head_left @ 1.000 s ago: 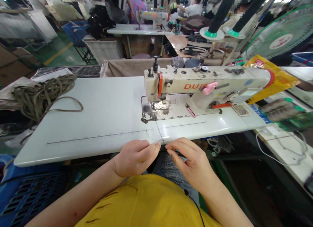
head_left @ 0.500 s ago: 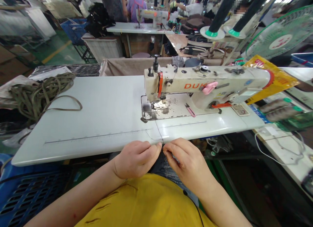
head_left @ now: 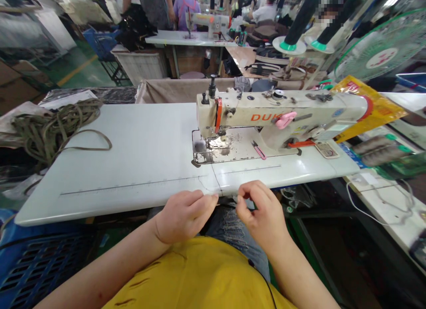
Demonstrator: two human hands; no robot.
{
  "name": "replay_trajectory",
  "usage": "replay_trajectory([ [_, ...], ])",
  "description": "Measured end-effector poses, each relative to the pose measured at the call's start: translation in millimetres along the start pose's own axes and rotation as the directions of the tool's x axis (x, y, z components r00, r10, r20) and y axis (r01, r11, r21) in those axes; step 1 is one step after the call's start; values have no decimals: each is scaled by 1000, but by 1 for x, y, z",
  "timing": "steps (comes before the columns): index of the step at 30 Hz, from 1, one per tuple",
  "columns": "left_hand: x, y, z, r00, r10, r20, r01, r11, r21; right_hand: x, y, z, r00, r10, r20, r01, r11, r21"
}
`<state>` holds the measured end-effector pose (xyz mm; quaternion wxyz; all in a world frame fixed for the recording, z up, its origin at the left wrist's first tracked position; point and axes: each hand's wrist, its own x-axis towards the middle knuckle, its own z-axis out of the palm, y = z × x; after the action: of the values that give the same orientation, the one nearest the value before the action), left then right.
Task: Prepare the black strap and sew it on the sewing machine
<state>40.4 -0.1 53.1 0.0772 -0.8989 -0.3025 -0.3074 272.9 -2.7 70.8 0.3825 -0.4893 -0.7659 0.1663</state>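
- Two hands are counted, both at the near edge of the worktop (head_left: 133, 149), just apart from each other.
- Left hand (head_left: 183, 215): curled into a loose fist, fingers (head_left: 208, 201) clenched, with the tips touching the worktop edge. Anything held inside cannot be told.
- Right hand (head_left: 262, 213): thumb and forefinger are pinched together just below the edge, the other fingers bent. Whether something thin is grasped cannot be told.
- One thin dark line (head_left: 215, 180) is seen running from the machine bed to the edge, ending between the two hands; thread or marking cannot be told.
- One printed scale line (head_left: 133, 185) is laid along the worktop, left of the hands.
- One sewing machine (head_left: 282, 111) is set directly beyond the hands; its arm hides the rear of its bed.
- One pink snips (head_left: 258, 150) lies on the bed; one pink clip (head_left: 285, 119) is fixed on the arm.
- One yellow bag (head_left: 372, 107) covers the machine's right end.
- Two dark thread cones (head_left: 301, 20) and one fan (head_left: 382, 49) are placed behind, to the right.
- One pile of olive strap (head_left: 49, 127) is heaped at the far left corner, one loop trailing onto the worktop.
- One blue crate (head_left: 40, 264) sits below on the left.
- One second machine (head_left: 208, 22) is seen at the back, with people beside it.
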Motion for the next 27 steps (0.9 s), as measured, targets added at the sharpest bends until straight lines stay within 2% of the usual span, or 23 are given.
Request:
replay_trajectory([
  [2, 1, -1, 0, 1000, -8, -25, 8, 1000, 18, 0, 4, -2, 984, 180, -15, -173, 963, 206],
  [4, 3, 0, 1, 999, 1, -45, 0, 999, 32, -1, 4, -1, 944, 314, 100, -323, 822, 469],
  [6, 5, 1, 3, 999, -12, -37, 13, 1000, 27, -2, 2, 3, 904, 348, 248, -421, 627, 655],
  [8, 4, 2, 6, 998, -49, -29, 49, 999, 2, -3, 3, 7, 882, 349, 317, -464, 521, 716],
  [13, -8, -3, 10, 978, -199, -60, 190, 973, -129, -4, 22, 12, 870, 437, 228, -446, 502, 742],
  [16, -9, -7, 11, 940, -335, 60, 337, 893, -298, -5, 29, 12, 862, 436, 257, -458, 458, 762],
  [17, -8, -8, 11, 910, -390, 142, 413, 825, -384, -4, 28, 12, 868, 423, 261, -449, 445, 775],
  [18, -6, -8, 12, 863, -436, 255, 504, 716, -483, -4, 26, 12, 876, 406, 260, -435, 433, 790],
  [19, -3, -8, 13, 803, -447, 394, 595, 557, -579, -3, 23, 13, 886, 386, 258, -418, 424, 803],
  [20, -1, -6, 15, 738, -409, 537, 671, 356, -650, -2, 19, 13, 895, 362, 260, -405, 420, 812],
  [22, 3, -1, 20, 627, -214, 749, 752, -86, -654, -1, 10, 12, 905, 304, 296, -407, 423, 810],
  [24, 5, 6, 27, 580, -42, 814, 723, -435, -537, -1, 1, 11, 896, 228, 381, -443, 423, 790],
  [25, 6, 9, 31, 565, -9, 825, 684, -554, -474, -2, -2, 9, 885, 187, 427, -464, 431, 774],
  [27, 8, 15, 36, 536, -20, 844, 591, -705, -392, -5, -8, 4, 860, 125, 494, -492, 457, 741],
])
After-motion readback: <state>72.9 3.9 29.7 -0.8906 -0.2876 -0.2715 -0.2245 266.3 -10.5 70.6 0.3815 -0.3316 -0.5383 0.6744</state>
